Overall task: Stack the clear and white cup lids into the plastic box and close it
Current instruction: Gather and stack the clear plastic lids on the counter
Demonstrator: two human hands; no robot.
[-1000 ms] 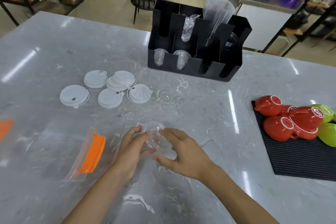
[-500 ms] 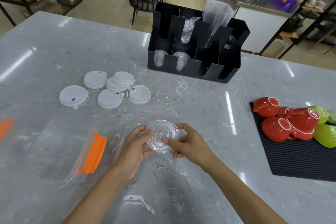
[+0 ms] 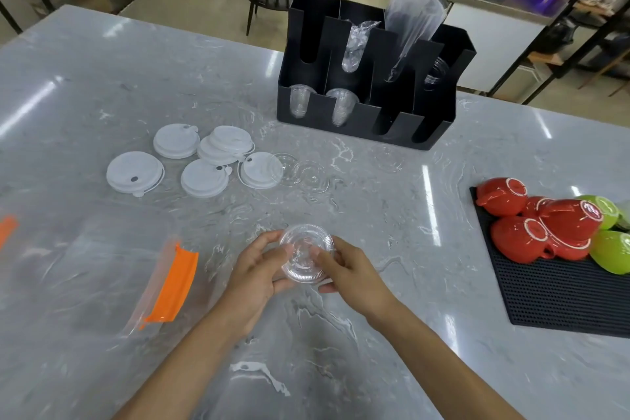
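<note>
Head view shows you holding a small stack of clear lids (image 3: 305, 254) off the table between both hands: your left hand (image 3: 254, 269) pinches its left rim, your right hand (image 3: 347, 271) its right rim, fingers curled round. Keep the rims aligned and nested before you carry them left of your grip to the plastic box (image 3: 85, 266) with its orange clasp (image 3: 172, 286). Beyond your grip lie the white lids (image 3: 191, 160) and loose clear lids (image 3: 300, 172). Since a second ago, the stack has turned to face you, and your hands have shifted to its edges.
</note>
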